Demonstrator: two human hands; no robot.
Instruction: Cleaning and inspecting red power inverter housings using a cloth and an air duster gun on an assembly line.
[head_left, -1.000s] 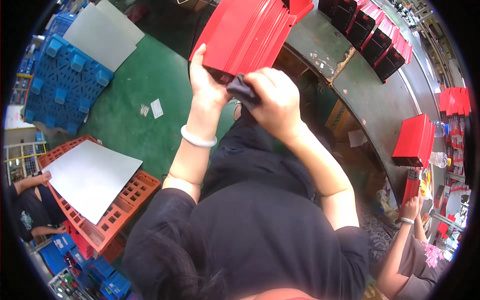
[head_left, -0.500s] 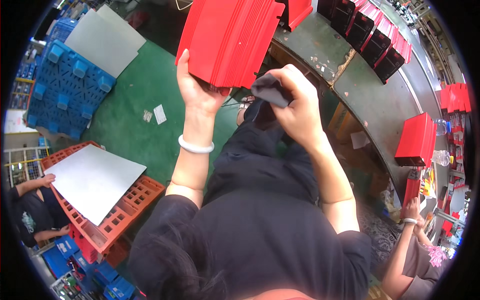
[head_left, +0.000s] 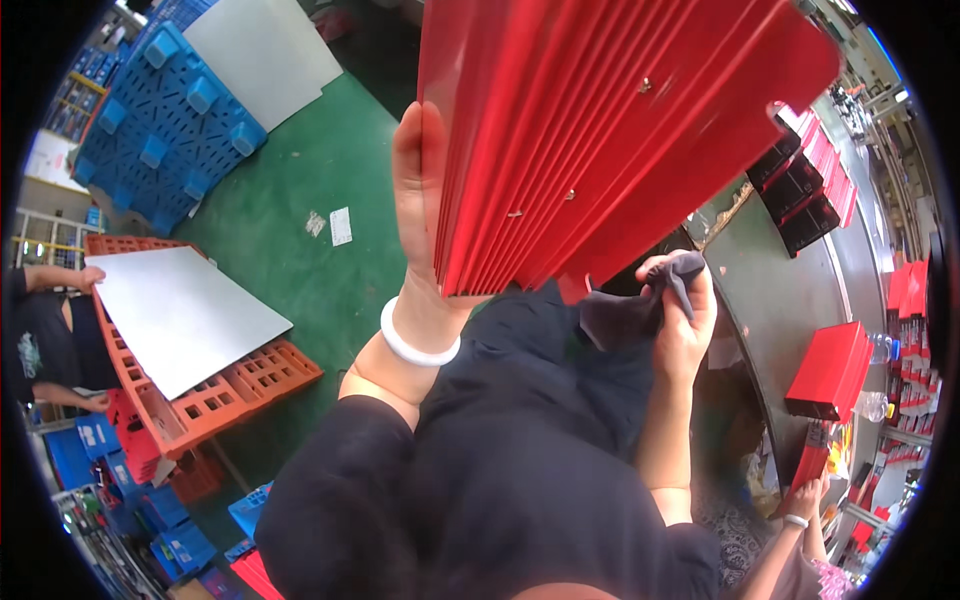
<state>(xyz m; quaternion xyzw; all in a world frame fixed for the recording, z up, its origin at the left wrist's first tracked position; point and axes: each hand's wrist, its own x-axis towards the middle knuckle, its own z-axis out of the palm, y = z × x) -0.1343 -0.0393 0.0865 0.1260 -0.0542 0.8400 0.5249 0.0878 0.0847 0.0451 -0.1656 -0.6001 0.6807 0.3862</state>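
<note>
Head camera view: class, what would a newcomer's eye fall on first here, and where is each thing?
A big ribbed red panel fills the top centre, steadied along its edge by the left hand, which wears a white bangle. Just below it, at right, the right hand clutches a dark cloth. At left, a grey sheet lies on an orange pallet on the green floor.

The ribbed metal panel [head_left: 610, 130] is held up before the person, with the left hand [head_left: 420, 200] against its left edge and the right hand [head_left: 685, 315] under its lower right corner. A cloth [head_left: 640, 305] is gripped in the right hand. A flat sheet [head_left: 180, 315] lies on a crate pallet [head_left: 250, 375] at left. A conveyor [head_left: 790, 290] runs at right.
</note>
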